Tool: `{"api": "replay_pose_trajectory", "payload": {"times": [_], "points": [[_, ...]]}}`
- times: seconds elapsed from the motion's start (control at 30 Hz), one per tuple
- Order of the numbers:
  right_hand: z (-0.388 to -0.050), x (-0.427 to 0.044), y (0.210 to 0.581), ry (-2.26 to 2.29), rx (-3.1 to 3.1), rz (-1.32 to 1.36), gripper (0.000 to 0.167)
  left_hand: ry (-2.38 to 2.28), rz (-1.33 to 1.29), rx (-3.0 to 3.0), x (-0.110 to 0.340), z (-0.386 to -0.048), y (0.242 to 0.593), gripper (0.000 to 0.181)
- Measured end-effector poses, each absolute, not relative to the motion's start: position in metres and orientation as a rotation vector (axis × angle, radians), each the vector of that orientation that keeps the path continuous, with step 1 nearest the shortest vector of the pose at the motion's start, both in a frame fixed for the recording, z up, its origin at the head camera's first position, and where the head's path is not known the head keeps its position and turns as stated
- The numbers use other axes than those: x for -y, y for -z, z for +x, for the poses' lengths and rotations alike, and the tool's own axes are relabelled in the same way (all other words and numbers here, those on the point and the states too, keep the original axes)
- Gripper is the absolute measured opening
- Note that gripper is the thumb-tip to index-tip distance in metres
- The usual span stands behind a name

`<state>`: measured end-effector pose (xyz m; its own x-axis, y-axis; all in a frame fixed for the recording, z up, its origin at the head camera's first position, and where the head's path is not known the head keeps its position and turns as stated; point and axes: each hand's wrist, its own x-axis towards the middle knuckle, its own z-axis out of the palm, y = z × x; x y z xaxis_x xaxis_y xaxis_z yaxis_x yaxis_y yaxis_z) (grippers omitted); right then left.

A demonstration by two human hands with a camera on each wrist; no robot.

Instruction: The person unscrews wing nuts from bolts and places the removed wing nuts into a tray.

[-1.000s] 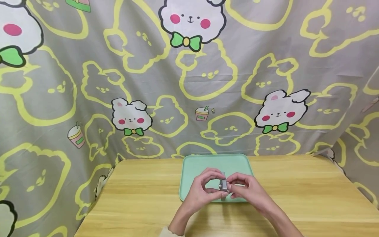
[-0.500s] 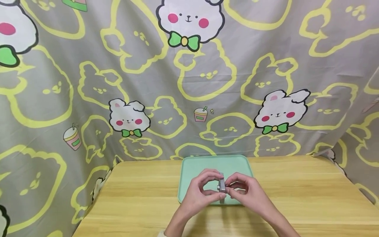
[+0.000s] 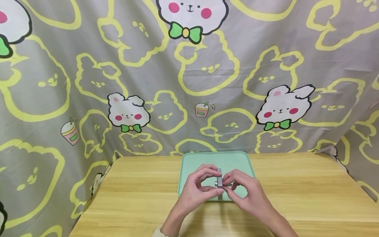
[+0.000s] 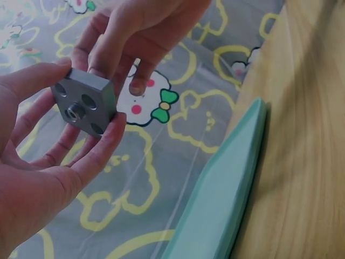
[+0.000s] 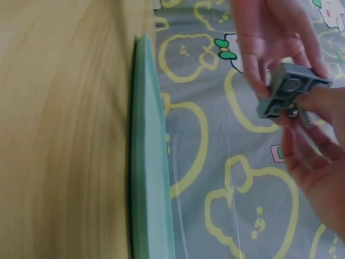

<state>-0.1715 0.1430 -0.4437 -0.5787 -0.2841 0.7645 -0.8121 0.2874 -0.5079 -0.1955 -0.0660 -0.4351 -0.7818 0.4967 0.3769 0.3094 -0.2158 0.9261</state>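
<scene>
A square grey metal block (image 3: 219, 180) with round holes is held up over the green tray. My left hand (image 3: 195, 188) grips it by its edges between thumb and fingers. On the block's left face, a bolt head (image 4: 75, 111) sticks out of one hole. A threaded bolt shank (image 5: 307, 118) shows on the opposite face. My right hand (image 3: 251, 192) pinches at that shank with thumb and fingertips, close against the block. Something small and shiny lies between those fingertips, too covered to identify.
The light green tray (image 3: 189, 161) lies on the wooden table (image 3: 142, 191) beneath the hands, near its back edge. Behind and at both sides hangs a grey curtain (image 3: 165, 75) printed with cartoon rabbits.
The right fingers have shifted around the bolt, and its end now shows past them. Both hands and the block sit slightly farther left in view. The left hand keeps its grip.
</scene>
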Motion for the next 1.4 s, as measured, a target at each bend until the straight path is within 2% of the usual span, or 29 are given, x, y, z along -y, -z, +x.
{"api": "replay_pose_trajectory", "payload": {"times": [0.17, 0.3, 0.53, 0.77, 0.9, 1.07, 1.2, 1.27, 1.33, 1.4], "points": [[-0.173, -0.137, 0.443, -1.120, 1.847, 1.055, 0.008, -2.175, 0.999, -1.839, 0.070, -0.194, 0.432, 0.037], [-0.169, -0.132, 0.437, -1.054, 1.785, 1.068, 0.018, -2.182, 1.003, -1.805, 0.071, -0.193, 0.429, 0.037], [-0.168, -0.127, 0.436, -1.083, 1.723, 1.079, 0.012, -2.194, 1.033, -1.783, 0.071, -0.194, 0.426, 0.038], [-0.166, -0.126, 0.436, -1.122, 1.711, 1.060, 0.012, -2.208, 1.142, -1.777, 0.070, -0.193, 0.427, 0.036], [-0.163, -0.124, 0.432, -1.150, 1.719, 1.048, 0.013, -2.196, 1.114, -1.794, 0.071, -0.193, 0.427, 0.037], [-0.161, -0.127, 0.433, -1.196, 1.777, 1.036, 0.004, -2.186, 1.073, -1.815, 0.071, -0.194, 0.427, 0.039], [-0.162, -0.133, 0.441, -1.289, 1.823, 1.018, 0.029, -2.195, 1.081, -1.828, 0.071, -0.194, 0.427, 0.038], [-0.162, -0.135, 0.443, -1.376, 1.855, 0.987, 0.036, -2.195, 1.079, -1.835, 0.071, -0.194, 0.427, 0.039], [-0.161, -0.136, 0.444, -1.497, 1.910, 0.920, 0.036, -2.193, 1.084, -1.845, 0.071, -0.194, 0.427, 0.039], [-0.161, -0.137, 0.443, -1.636, 1.976, 0.815, 0.029, -2.191, 1.091, -1.852, 0.071, -0.193, 0.426, 0.039]]}}
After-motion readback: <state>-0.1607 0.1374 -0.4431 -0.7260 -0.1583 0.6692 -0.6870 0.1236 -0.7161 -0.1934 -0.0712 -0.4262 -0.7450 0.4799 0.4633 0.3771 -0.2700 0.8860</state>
